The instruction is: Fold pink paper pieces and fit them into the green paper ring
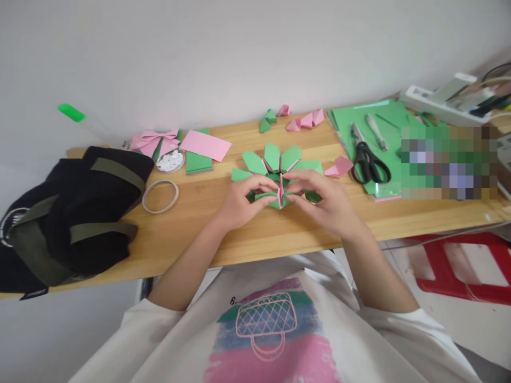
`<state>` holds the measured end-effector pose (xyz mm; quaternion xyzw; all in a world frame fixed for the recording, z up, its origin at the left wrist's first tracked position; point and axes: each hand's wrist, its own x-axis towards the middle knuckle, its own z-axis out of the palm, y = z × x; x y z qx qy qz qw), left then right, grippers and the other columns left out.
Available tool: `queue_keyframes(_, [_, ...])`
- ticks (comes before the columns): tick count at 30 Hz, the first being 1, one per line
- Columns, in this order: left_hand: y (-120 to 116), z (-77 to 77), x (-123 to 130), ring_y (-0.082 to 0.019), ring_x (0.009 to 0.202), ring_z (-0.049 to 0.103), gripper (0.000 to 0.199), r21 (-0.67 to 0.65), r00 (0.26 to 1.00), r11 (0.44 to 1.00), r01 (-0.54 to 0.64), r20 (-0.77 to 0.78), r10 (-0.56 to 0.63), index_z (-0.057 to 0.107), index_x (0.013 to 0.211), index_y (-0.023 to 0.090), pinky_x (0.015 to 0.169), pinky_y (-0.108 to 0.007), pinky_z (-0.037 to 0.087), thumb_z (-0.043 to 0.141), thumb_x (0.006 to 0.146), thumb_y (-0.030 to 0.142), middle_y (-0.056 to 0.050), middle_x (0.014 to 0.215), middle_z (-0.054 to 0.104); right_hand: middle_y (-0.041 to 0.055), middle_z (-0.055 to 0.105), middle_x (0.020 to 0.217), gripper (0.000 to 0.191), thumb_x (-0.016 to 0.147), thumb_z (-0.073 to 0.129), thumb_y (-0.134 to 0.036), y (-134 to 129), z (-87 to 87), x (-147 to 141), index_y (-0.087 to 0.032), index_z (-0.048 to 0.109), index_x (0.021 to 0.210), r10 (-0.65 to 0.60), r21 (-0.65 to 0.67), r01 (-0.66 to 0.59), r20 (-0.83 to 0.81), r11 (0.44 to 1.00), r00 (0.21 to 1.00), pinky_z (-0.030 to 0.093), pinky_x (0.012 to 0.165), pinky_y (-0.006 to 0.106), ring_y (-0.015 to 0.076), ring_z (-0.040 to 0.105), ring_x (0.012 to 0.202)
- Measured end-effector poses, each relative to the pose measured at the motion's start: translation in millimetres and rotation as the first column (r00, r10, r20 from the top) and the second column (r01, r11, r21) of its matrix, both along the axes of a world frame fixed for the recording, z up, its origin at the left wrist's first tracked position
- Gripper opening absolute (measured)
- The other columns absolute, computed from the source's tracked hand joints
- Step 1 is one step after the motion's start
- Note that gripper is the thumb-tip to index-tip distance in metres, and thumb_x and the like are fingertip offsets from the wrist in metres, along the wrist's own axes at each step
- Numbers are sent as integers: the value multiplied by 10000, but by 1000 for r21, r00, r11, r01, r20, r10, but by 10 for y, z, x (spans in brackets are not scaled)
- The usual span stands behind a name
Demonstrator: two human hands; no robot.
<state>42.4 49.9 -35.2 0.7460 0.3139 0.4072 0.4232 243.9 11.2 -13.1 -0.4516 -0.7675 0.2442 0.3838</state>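
A folded green paper flower (272,157) with pink edges between its petals lies on the wooden table in front of me. My left hand (248,199) pinches its near left petal between thumb and fingers. On the other side, my right hand (317,201) pinches the near right part, beside a pink fold that stands up between both hands. My fingers hide parts of the flower's near side and centre. Just right of it lies a pink folded paper piece (339,167).
Black scissors (365,159) and a cutter (376,132) lie on green sheets (347,119) at right. Pink paper (205,144), a dish of white bits (170,160), a tape ring (160,197) and a black bag (99,213) are left. Small folded pieces (306,121) lie behind.
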Motion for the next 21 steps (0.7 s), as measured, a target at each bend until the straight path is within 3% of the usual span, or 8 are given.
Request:
queue_keyframes(16, [-17,-18,23,-139,819,693,91,76,997,997,-6,-77,11,656,886,195,750,-244,540,647,807,151,-17,900,732,33,740,855,231,858,562,-143,50,-8,-40,-181,642,1071,54,-88,-55,-12,995,998,493,702,261,161,682,780])
queue_keyframes(21, [-20,-40,35,-120,803,683,108,112,997,994,-7,-73,15,639,893,193,745,-223,527,664,803,138,-1,882,719,37,744,834,185,840,596,-162,67,-21,-27,-168,689,999,26,-192,-33,-40,981,999,481,671,256,156,669,736])
